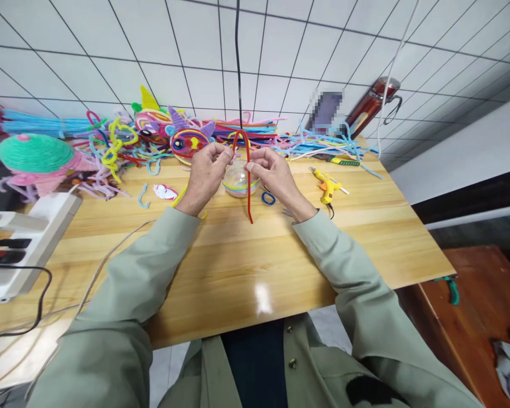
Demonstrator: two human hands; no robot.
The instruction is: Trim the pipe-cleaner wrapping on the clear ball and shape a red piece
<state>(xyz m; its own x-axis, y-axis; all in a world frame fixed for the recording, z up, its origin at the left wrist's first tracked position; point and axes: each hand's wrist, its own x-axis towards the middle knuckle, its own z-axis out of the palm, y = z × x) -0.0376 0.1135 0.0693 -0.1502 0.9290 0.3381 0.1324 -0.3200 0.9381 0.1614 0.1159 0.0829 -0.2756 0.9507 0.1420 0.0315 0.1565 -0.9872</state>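
A red pipe cleaner [249, 192], bent into an arch at its top, is pinched between my two hands above the table. The fingers of my left hand [210, 173] grip its left leg. My right hand [274, 175] pinches the longer right leg, whose end hangs down below the fingers. Just behind the pipe cleaner sits a clear round bowl or ball [233, 184] with coloured strands wound round its lower part. A blue ring [268, 198] lies beside my right hand. Part of a yellow pipe cleaner [179, 196] shows beside my left wrist.
A yellow glue gun [329, 190] lies to the right, near a green-and-yellow cutter [344, 161]. Pipe cleaner bundles [314, 144] and colourful figures [191, 141] line the wall. A turquoise-topped figure [36, 153] and a white power strip [38, 238] are at left; a red flask [372, 105] leans behind.
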